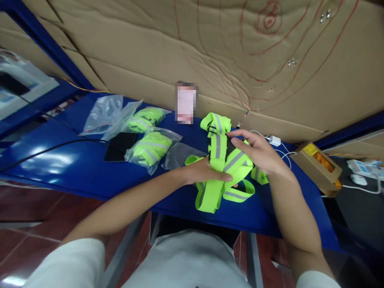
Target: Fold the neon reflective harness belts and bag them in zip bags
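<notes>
Yellow-green straps [213, 196] with grey reflective stripes lie bunched between my hands over the blue table. My left hand [204, 171] grips the crossing straps from the left, its thumb on top. On the right side, my right hand [255, 150] holds the upper part of the same straps, with thumb and fingers close together around them. A rolled strap bundle [216, 123] is just above. Two clear bags with folded straps, an upper one [147, 119] and a lower one [153, 148], lie to the left.
Clear plastic bags [103, 114], a black phone [120, 147] and a cable lie on the blue table [69, 168] at left. A blurred pink item [186, 103] leans on the cardboard wall [135, 52]. A cardboard box [318, 168] and white charger [274, 140] are at right.
</notes>
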Demonstrator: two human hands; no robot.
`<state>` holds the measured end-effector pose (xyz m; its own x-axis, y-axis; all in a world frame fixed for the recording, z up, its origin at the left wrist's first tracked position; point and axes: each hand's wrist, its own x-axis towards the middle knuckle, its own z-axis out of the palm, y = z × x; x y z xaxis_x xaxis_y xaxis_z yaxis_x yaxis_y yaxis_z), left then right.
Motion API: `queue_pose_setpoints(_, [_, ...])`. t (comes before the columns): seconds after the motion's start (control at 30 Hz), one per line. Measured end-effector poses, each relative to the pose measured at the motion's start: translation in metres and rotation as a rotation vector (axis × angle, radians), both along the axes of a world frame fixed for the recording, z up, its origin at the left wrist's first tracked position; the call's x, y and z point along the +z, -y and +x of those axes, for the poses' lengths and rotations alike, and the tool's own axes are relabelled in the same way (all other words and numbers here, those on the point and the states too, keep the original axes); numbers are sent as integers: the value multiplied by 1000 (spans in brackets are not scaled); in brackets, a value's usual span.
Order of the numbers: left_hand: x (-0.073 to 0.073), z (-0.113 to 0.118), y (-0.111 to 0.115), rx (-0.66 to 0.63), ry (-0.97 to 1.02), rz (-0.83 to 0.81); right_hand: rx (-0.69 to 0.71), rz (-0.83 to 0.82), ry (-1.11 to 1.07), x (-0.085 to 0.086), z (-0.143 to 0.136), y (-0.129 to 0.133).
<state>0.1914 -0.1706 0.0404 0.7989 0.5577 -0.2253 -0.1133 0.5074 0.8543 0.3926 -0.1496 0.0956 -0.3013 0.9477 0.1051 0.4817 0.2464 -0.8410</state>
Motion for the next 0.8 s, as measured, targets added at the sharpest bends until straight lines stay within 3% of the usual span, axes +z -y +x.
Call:
queue_pose_setpoints(0.13, [-2,-1,-2,8,-55,122,93,-92,15,-7,-4,-2])
queue_pose_setpoints(0.3, [-6,-1,-3,117,-150,251,89,102,193,-7,-9,5])
queue_pose_setpoints(0.43, [-8,0,-3,94,-101,254,158,122,310,-4,-11,18])
queue_pose_setpoints(0.53, [-9,0,-4,171,-105,312,200,169,413,-8,-16,24])
queue_pose_setpoints(0.63, [-9,1,-5,171,-89,221,183,214,493,-10,-20,25])
queue_pose_setpoints(0.8, [4,2,-1,-76,62,-111,102,190,411,7,-13,27])
